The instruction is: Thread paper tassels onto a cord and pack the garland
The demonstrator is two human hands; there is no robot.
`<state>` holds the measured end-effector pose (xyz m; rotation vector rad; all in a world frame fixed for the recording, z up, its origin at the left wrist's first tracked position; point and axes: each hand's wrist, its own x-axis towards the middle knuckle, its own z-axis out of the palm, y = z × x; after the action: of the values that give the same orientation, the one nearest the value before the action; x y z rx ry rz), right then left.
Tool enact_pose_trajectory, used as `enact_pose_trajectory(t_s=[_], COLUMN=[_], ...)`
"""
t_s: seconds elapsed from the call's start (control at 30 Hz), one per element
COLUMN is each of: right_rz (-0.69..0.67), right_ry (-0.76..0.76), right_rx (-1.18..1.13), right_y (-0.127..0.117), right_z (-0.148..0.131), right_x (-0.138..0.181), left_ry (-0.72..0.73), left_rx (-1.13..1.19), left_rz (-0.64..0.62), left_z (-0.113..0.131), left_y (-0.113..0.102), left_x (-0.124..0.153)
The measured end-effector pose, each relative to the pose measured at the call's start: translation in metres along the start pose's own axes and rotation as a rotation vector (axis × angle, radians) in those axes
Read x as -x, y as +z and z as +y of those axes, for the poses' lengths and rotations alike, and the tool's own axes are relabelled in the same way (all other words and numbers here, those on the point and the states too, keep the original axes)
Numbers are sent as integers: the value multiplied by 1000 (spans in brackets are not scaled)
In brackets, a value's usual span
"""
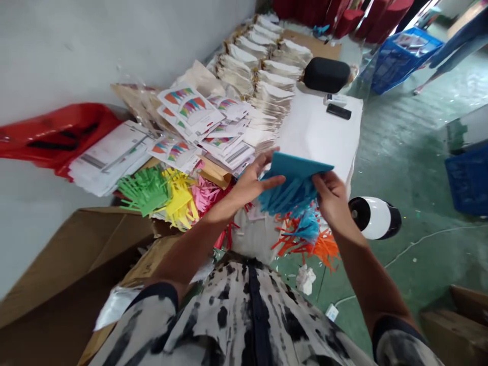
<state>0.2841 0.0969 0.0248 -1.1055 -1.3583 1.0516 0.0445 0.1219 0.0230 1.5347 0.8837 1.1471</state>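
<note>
Both my hands hold a folded blue fringed paper piece (293,180) above the table's near edge. My left hand (253,180) grips its left side, thumb on top, fingers beneath. My right hand (332,195) pinches its right side. Blue and orange fringe (310,236) hangs below it. Green (147,189), yellow (179,195) and pink (206,193) fringed paper pieces lie in a row to the left.
Printed cards with coloured fan pictures (194,119) and stacks of white packets (263,61) cover the table. A white sheet (318,132) carries a black phone (338,111). A black case (327,74), red bin (53,134), blue crates (400,56), cardboard boxes (68,269) stand around.
</note>
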Motion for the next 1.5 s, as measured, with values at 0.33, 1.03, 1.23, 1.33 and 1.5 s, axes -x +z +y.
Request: enact_pose_trajectory(t_s=[0.33, 1.03, 1.23, 1.33, 1.5], right_rz=[-143, -2, 64, 89, 39], right_ry=[183, 377, 371, 298, 117], right_rx=[-50, 322, 533, 811, 1054], right_y=[55, 112, 104, 105, 123], right_z=[66, 198, 202, 190, 155], right_x=[81, 115, 113, 111, 102], left_ry=[-79, -236, -295, -258, -199], left_rx=[-121, -621, -690, -691, -776], left_rz=[47, 314, -18, 14, 269], left_z=[-61, -174, -182, -177, -147], left_y=[-22, 8, 29, 19, -43], left_x=[99, 155, 180, 184, 185])
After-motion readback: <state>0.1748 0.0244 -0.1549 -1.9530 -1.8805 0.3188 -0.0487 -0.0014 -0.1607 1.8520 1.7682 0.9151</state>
